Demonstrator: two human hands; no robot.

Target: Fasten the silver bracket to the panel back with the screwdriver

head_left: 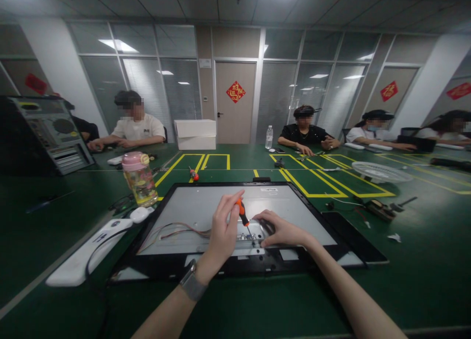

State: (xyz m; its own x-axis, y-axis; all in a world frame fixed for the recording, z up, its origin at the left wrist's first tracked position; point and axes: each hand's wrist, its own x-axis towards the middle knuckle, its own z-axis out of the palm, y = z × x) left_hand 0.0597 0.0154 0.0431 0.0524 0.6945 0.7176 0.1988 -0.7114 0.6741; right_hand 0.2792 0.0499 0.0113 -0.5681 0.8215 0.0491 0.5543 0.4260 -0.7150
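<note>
A flat display panel point(290, 201) with a grey back and black frame lies on the green table in front of me. My left hand point(223, 223) is closed around a screwdriver point(242, 212) with an orange and black handle. Its shaft slants down to a small metal bracket point(253, 237) near the panel's lower middle. My right hand point(281, 231) rests on the bracket's right side, thumb on the near edge and fingers on the far edge; its palm partly hides what lies beneath. Thin coloured wires point(180, 226) run leftward across the panel from the bracket area.
On the left are a white power strip point(91, 250) with a black cable, a pink-lidded bottle point(140, 179) and a computer case point(55, 133). A dark flat strip point(353, 236) and a black tool point(380, 209) lie right. Several people sit across the table point(423, 290).
</note>
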